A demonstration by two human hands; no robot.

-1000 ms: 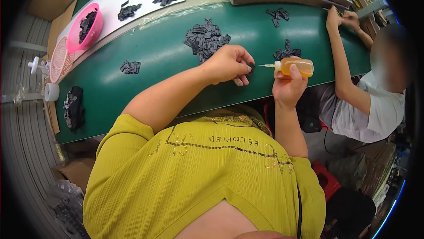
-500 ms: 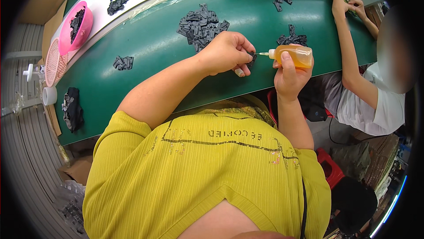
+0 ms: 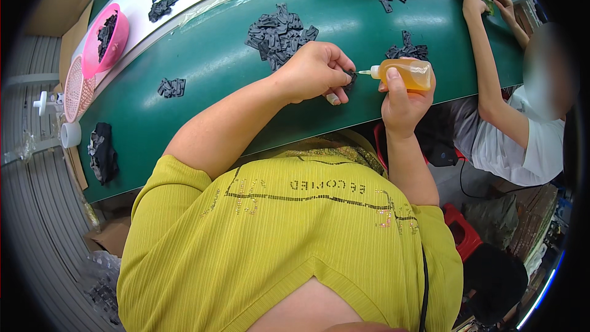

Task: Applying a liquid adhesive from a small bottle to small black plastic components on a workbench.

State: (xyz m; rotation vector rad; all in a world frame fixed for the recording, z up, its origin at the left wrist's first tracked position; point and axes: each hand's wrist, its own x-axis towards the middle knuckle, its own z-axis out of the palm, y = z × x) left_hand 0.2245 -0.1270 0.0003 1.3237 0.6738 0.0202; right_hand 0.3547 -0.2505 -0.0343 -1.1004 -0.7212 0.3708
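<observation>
Between the fingertips of my left hand (image 3: 319,74) is a small black plastic part (image 3: 351,80), mostly covered by the fingers. My right hand (image 3: 404,101) is wrapped round a clear squeeze bottle (image 3: 413,75) of amber liquid, tipped on its side. Its thin nozzle (image 3: 365,73) points left and ends close to the black part; whether the two touch I cannot tell. Just beyond my left hand lies a large heap of similar black parts (image 3: 278,34). A smaller pile of black parts (image 3: 405,48) sits behind the bottle.
Other small black piles lie on the green table (image 3: 209,111), one at its left (image 3: 171,87). A pink bowl (image 3: 114,46) of black parts and a pink basket (image 3: 78,89) stand far left, near a dark cloth (image 3: 103,154). At right, a co-worker's hands (image 3: 476,3) handle something small.
The bottle has shifted very slightly left, its nozzle still by the black part. My left hand stays almost in place. The co-worker's hands have moved a little.
</observation>
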